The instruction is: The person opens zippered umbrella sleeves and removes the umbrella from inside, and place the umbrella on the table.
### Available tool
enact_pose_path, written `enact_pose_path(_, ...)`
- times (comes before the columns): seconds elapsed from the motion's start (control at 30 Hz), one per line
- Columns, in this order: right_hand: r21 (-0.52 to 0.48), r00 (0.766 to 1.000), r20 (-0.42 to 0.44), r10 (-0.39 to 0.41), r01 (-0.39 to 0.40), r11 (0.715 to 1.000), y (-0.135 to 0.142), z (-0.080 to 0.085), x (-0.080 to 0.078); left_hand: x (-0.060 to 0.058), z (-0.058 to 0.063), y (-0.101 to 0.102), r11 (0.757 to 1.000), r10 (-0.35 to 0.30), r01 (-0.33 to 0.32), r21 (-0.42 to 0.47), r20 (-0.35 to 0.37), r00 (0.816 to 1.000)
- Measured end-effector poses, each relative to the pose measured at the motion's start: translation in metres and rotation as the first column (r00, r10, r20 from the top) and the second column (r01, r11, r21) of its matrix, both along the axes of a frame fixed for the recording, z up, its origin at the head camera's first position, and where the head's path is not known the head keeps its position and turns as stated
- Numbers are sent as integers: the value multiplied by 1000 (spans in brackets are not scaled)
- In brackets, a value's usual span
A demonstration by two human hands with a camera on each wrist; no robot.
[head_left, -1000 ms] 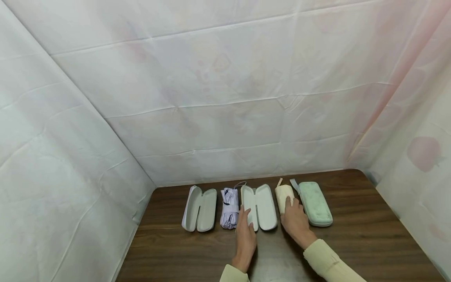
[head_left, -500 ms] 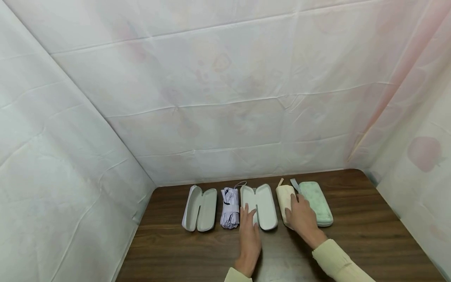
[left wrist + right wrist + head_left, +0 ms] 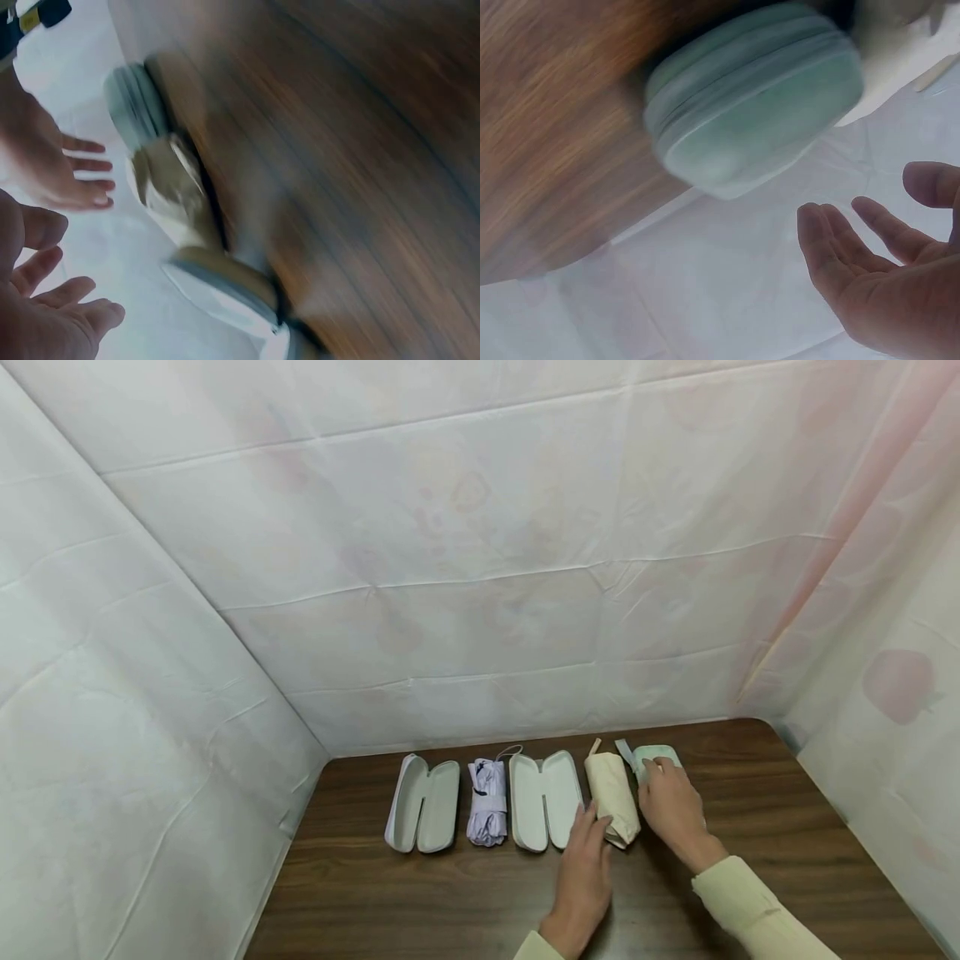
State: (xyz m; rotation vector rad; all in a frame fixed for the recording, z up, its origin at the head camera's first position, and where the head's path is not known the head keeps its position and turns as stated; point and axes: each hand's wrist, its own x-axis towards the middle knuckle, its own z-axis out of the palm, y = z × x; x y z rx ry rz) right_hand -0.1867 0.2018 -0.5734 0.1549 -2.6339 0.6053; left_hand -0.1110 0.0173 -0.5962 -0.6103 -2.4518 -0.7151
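Note:
My right hand (image 3: 677,810) is over the closed green zip case (image 3: 654,752) at the right end of the row, hiding much of it in the head view. In the right wrist view its loosely bent fingers (image 3: 821,251) stand apart from the green case (image 3: 765,127). My left hand (image 3: 583,878) hovers with loosely spread fingers between an open white-lined case (image 3: 562,793) and a folded cream umbrella (image 3: 611,789). Nothing shows within its grasp in the left wrist view, where the cream umbrella (image 3: 174,187) lies beyond the fingers.
Left of the white-lined case lies a folded lilac umbrella (image 3: 488,802) with a wrist loop. Another open case (image 3: 438,806), lilac outside and grey inside, is at the left end. Pale printed cloth (image 3: 480,635) walls the back and sides of the wooden table (image 3: 360,902).
My right hand has left the cream umbrella and moved right over the green case. My left hand has shifted right, from the white-lined case towards the cream umbrella.

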Motion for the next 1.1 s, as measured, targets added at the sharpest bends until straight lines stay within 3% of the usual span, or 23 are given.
enact_pose_path(0.23, 24, 999, 36, -4, 3, 1000, 14, 0, -7, 1, 1, 21, 986, -81, 79, -148, -3, 997)
enact_pose_path(0.5, 39, 997, 76, -6, 3, 999, 25, -2, -14, 0, 2, 39, 940, -134, 134, -313, 21, 991)
enact_pose_path(0.83, 46, 992, 125, 11, -17, 999, 32, -3, -20, -4, 7, 66, 861, -146, 179, -477, 106, 984)
enact_pose_path(1.1, 41, 990, 127, 56, -61, 997, 38, 0, -27, -8, 5, 80, 822, -132, 187, -538, 140, 981)
